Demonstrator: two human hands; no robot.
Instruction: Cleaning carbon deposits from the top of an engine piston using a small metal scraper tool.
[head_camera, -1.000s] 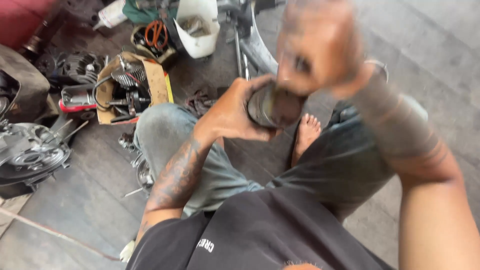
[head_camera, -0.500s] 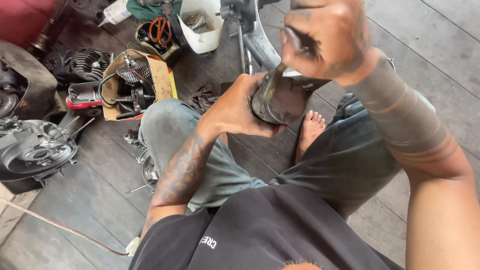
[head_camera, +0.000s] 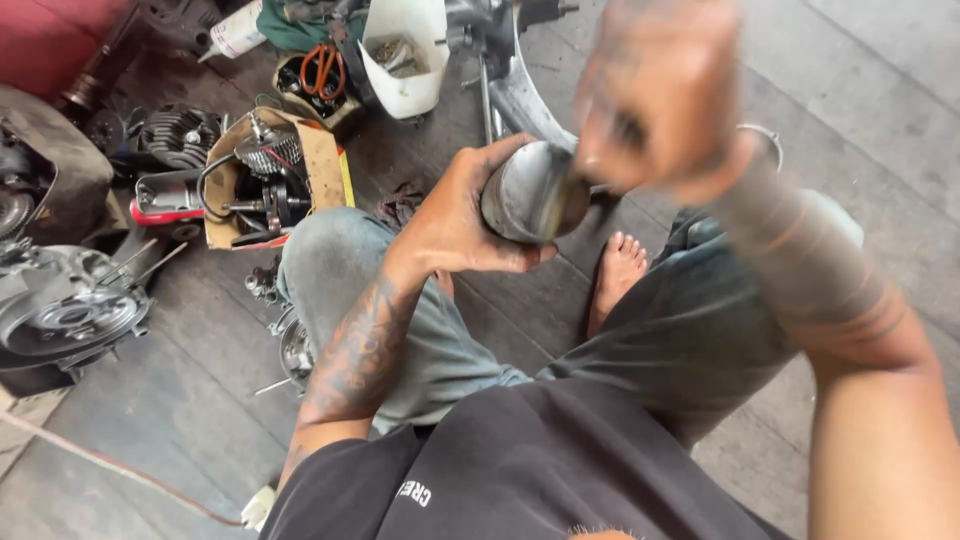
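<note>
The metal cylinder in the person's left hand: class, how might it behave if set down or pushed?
The metal cylinder looks solid, so probably stiff and heavy for its size. Its round, smooth sides suggest it could roll on the floor and feel slippery.

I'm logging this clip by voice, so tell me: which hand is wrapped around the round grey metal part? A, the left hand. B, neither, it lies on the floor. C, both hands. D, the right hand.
A: the left hand cups the grey metal cylinder above the knees, while the blurred right hand is raised at its top edge.
</note>
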